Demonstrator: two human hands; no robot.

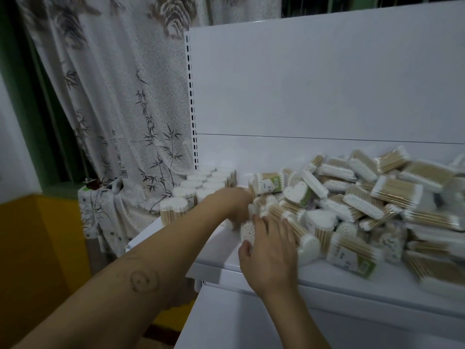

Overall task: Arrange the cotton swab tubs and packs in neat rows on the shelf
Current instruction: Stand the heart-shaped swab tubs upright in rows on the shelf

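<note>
Past the bamboo-print curtain point(113, 109), two rows of round tubs point(198, 187) stand upright at the left end of the white shelf point(216, 250). Just beside them the left hand point(232, 205) reaches into the edge of the jumble; its fingers are hidden and blurred, so I cannot tell whether it grips anything. The right hand point(270, 250) lies with fairly straight fingers across a fallen tub point(247, 231). The heap of packs point(377, 197) fills the shelf to the right. The tubs look light, stiff and smooth, best grasped round their sides. The film-wrapped packs are likely slippery and better held by their long edges.
</note>
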